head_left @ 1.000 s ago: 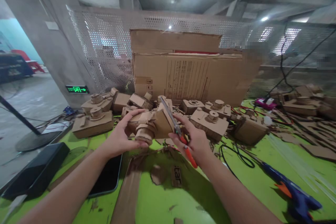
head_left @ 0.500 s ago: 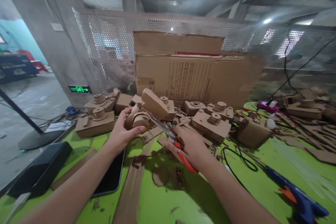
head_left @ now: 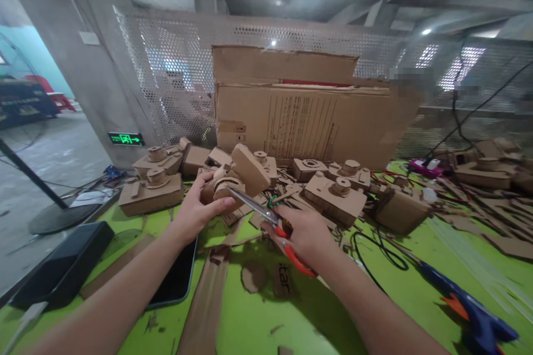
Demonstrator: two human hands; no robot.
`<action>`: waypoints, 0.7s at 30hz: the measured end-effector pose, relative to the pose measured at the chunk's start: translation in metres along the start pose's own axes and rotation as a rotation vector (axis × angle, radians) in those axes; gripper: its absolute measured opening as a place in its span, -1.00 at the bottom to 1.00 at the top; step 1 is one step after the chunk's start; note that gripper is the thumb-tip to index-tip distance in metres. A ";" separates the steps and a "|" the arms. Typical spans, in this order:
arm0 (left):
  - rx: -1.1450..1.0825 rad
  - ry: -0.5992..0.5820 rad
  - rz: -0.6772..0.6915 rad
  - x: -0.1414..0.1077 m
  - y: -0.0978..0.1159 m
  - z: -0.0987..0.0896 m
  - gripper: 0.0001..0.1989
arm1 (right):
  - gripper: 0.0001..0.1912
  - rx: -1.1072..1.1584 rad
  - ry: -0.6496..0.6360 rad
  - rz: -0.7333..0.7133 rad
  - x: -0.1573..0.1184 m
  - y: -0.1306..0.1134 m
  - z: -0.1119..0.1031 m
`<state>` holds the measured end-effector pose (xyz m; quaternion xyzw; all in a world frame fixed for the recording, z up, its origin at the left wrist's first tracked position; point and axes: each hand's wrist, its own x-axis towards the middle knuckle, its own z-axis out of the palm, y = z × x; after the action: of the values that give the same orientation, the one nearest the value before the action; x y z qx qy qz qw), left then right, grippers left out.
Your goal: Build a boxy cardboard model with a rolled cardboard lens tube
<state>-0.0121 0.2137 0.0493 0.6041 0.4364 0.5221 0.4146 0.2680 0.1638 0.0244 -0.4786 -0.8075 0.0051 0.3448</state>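
Observation:
My left hand (head_left: pixel 202 205) is closed round a small cardboard model (head_left: pixel 250 169) with a round, layered knob (head_left: pixel 228 187), lifted above the green table. My right hand (head_left: pixel 306 236) grips scissors (head_left: pixel 291 252) with red-orange handles. The metal blades point up and left, their tips against the edge of the round knob, close to my left thumb. Whether the blades are apart or together is hard to make out. Under the hands lie a cardboard disc (head_left: pixel 253 277) and a long brown cardboard strip (head_left: pixel 204 299).
A large cardboard box (head_left: pixel 308 116) stands at the back, with several finished cardboard cameras (head_left: pixel 333 202) and scraps before it. At right lies a blue glue gun (head_left: pixel 466 299) with its cable. A phone (head_left: pixel 177 277) and a black power bank (head_left: pixel 62 263) lie at left.
The cardboard model has turned and shifted slightly right in my left hand. The scissors have tilted flatter, and their tips have moved left onto the knob's edge.

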 end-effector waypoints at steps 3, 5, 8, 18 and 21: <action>-0.020 -0.028 0.009 0.000 0.001 0.000 -0.06 | -0.65 0.006 0.036 -0.005 -0.002 0.000 0.002; -0.038 -0.031 0.024 0.000 0.001 0.000 -0.05 | -0.66 0.023 0.068 -0.003 -0.001 -0.001 0.003; -0.083 -0.030 0.064 0.001 0.002 0.000 -0.01 | -0.65 0.069 0.108 0.009 0.001 -0.002 0.001; -0.169 -0.151 0.092 -0.006 -0.004 0.006 0.00 | -0.57 0.273 0.157 0.016 0.000 -0.013 -0.002; -0.158 -0.117 0.082 -0.007 -0.011 0.009 0.00 | -0.53 0.334 0.116 0.050 -0.001 -0.014 -0.005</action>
<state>-0.0045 0.2094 0.0356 0.6163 0.3438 0.5354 0.4641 0.2605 0.1541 0.0329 -0.4342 -0.7619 0.1200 0.4653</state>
